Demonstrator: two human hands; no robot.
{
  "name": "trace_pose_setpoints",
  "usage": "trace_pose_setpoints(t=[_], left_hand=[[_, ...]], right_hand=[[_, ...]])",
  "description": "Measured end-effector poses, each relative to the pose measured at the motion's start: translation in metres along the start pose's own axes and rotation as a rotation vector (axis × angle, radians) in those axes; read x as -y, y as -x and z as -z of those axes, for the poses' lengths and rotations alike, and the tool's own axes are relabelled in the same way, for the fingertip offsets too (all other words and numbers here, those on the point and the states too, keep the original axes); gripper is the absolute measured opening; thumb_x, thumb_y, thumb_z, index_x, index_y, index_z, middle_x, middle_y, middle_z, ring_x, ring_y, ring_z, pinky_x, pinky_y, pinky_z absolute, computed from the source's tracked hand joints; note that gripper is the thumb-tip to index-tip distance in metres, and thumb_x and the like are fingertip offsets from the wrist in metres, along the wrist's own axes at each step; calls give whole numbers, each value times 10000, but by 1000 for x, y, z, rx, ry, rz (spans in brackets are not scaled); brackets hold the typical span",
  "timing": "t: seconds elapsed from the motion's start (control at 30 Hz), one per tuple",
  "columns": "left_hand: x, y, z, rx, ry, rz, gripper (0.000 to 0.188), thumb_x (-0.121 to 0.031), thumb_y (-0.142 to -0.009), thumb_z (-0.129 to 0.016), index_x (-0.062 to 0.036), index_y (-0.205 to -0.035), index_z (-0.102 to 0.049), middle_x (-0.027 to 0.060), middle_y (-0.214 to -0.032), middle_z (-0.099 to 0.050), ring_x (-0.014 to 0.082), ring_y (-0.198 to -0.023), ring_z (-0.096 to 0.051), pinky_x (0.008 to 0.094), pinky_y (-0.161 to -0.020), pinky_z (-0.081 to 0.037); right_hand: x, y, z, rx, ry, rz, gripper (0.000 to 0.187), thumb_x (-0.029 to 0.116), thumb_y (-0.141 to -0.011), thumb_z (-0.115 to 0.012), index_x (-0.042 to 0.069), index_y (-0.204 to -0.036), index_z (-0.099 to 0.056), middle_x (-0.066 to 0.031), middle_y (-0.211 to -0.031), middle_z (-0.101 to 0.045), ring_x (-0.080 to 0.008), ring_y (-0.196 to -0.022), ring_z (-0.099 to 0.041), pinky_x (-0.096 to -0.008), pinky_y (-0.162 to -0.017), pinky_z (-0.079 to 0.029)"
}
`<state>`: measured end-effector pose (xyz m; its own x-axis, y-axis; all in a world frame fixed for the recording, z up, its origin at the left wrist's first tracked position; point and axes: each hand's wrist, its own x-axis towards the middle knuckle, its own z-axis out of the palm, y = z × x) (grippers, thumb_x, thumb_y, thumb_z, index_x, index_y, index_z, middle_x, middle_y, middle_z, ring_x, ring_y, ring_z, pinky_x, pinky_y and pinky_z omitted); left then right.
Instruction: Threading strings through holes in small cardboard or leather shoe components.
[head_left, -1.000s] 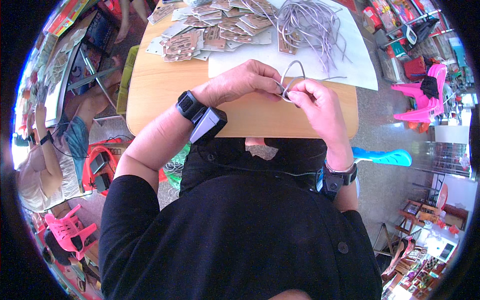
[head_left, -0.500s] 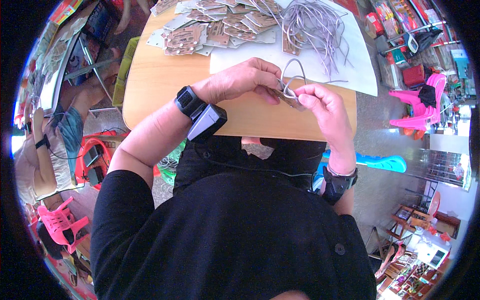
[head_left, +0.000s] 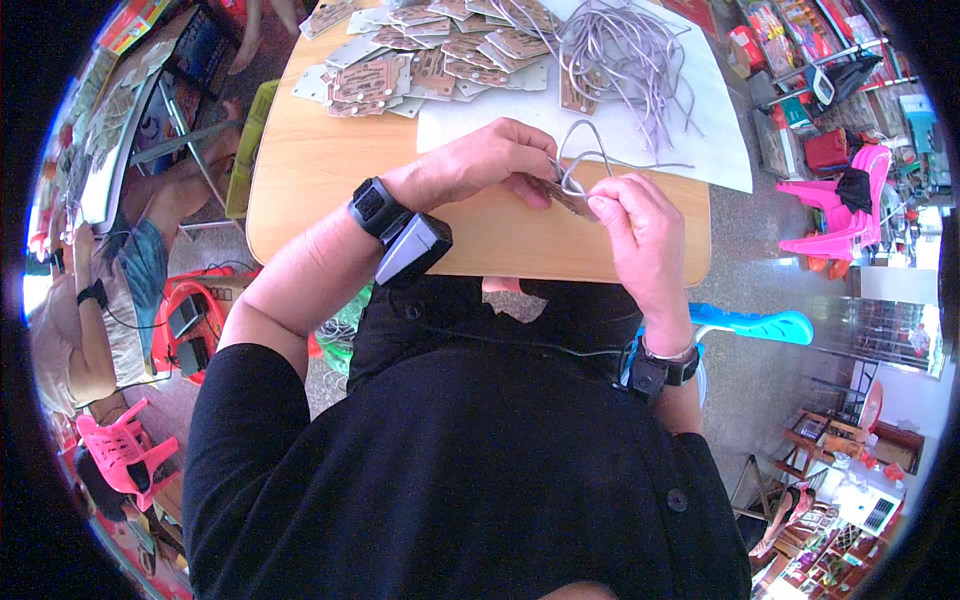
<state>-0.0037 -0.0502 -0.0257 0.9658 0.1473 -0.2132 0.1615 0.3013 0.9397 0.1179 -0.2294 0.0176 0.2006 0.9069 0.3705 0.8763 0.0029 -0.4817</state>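
Above the front part of the wooden table (head_left: pixel 480 240), my left hand (head_left: pixel 500 165) is closed on a small brown printed card (head_left: pixel 572 203), gripping its left end. A grey cord (head_left: pixel 592 126) arches up in a loop over the card and crosses itself near my left fingertips. At the card's right end, my right hand (head_left: pixel 643 222) is closed, thumb and forefinger pinching the cord. One length of the cord trails off to the right past my right hand. Whether the cord runs through the card is hidden by my fingers.
Similar brown and grey cards lie in a loose pile (head_left: pixel 440 62) at the table's back. Right of them a tangle of grey cords (head_left: pixel 625 60) rests on a white sheet (head_left: pixel 715 140). A pink chair (head_left: pixel 850 205) stands at right; another person (head_left: pixel 85 340) sits at far left.
My right hand has turned and shifted slightly, its fingers now more curled at the card's right end. The cord loop has changed shape a little. My left hand stays nearly in place.
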Motion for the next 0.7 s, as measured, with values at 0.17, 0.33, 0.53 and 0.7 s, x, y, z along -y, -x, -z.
trace_pose_setpoints(t=[0.17, 0.33, 0.53, 0.7], left_hand=[[1, -2, 1, 18, 59, -47, 180, -79, -843, -558, 52, -949, -620, 114, -929, -648, 192, -842, -656, 299, -818, -542], [-1, 0, 0, 32, 127, -80, 198, -84, -839, -556, 59, -962, -618, 116, -930, -650, 194, -859, -650, 303, -836, -535], [-3, 0, -3, -4, -187, -83, 177, -117, -829, -591, 26, -912, -654, 63, -869, -668, 126, -819, -634, 252, -781, -509], [0, -2, 0, -11, -255, -73, 175, -127, -825, -610, 1, -923, -676, 30, -832, -673, 88, -790, -617, 235, -756, -491]], right_hand=[[-10, 6, -12, -123, -595, -364, 74, 73, -884, -580, 10, -862, -612, -15, -747, -594, -108, -693, -549, -257, -660, -454], [-15, 5, -9, -103, -774, -395, 120, 109, -905, -577, 7, -862, -624, 0, -747, -596, -67, -711, -533, -236, -646, -450], [-15, -5, -1, 40, -613, -454, 168, 156, -897, -596, -6, -885, -636, -22, -759, -631, -86, -693, -561, -245, -633, -450], [-11, -11, -1, 234, -387, -402, 194, 167, -863, -620, -24, -833, -636, -18, -718, -628, -99, -666, -572, -258, -606, -445]])
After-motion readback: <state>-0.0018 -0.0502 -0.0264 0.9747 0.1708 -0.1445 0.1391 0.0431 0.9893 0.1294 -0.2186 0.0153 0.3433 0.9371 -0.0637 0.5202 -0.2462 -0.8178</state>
